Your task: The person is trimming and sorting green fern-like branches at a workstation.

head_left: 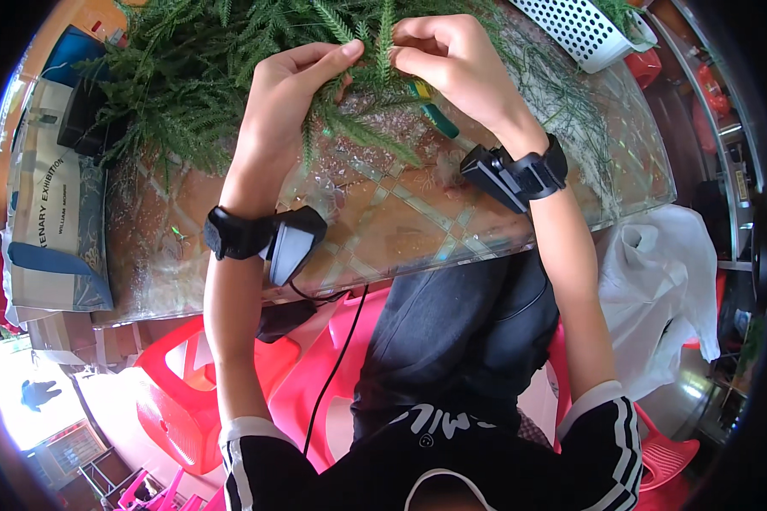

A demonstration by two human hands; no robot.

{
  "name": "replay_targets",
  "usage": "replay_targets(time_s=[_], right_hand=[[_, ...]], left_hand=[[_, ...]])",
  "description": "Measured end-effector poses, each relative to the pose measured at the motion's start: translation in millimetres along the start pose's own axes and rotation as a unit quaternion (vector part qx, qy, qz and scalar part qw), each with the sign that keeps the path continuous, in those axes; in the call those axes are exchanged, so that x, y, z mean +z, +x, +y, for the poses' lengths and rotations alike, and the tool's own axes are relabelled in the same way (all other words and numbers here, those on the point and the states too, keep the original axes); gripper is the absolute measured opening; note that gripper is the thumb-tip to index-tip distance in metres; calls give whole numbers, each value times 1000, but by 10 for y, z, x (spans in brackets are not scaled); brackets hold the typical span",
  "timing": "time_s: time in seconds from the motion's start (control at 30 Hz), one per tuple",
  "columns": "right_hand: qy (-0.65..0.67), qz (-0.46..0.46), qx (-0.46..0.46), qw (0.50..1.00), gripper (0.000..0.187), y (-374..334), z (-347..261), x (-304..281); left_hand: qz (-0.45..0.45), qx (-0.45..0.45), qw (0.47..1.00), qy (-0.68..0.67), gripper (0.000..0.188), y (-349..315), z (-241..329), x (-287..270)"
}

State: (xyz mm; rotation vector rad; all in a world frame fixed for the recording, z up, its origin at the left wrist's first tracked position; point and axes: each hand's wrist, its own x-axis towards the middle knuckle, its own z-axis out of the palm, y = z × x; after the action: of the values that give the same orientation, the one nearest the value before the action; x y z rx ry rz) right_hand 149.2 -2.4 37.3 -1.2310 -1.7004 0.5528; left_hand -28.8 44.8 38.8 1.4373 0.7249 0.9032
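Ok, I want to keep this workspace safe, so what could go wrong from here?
The green-and-yellow tool lies close to the right hand, its far end hidden; if that end is sharp, fingers might brush it. The upright sprig between the right hand and the left hand could tangle with the heap of greenery around it. The black cable hanging below the table might snag.
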Motion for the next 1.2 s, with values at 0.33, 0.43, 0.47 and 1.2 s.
replay_targets(time_s=[0.33, 0.43, 0.47, 1.2], right_hand=[[120, -36, 93, 988, 6, -10, -490, -96], [146, -7, 26, 989, 6, -64, -431, -97], [160, 8, -9, 987, 7, -75, -422, -91], [51, 81, -103, 990, 12, -226, -564, -81]], left_hand=[[-41, -23, 997, -63, 22, -101, 150, -27], [-50, -44, 994, -86, 21, -107, 191, -43], [-53, -54, 992, -96, 21, -115, 211, -46], [-36, -30, 992, -120, 20, -236, 348, -25]])
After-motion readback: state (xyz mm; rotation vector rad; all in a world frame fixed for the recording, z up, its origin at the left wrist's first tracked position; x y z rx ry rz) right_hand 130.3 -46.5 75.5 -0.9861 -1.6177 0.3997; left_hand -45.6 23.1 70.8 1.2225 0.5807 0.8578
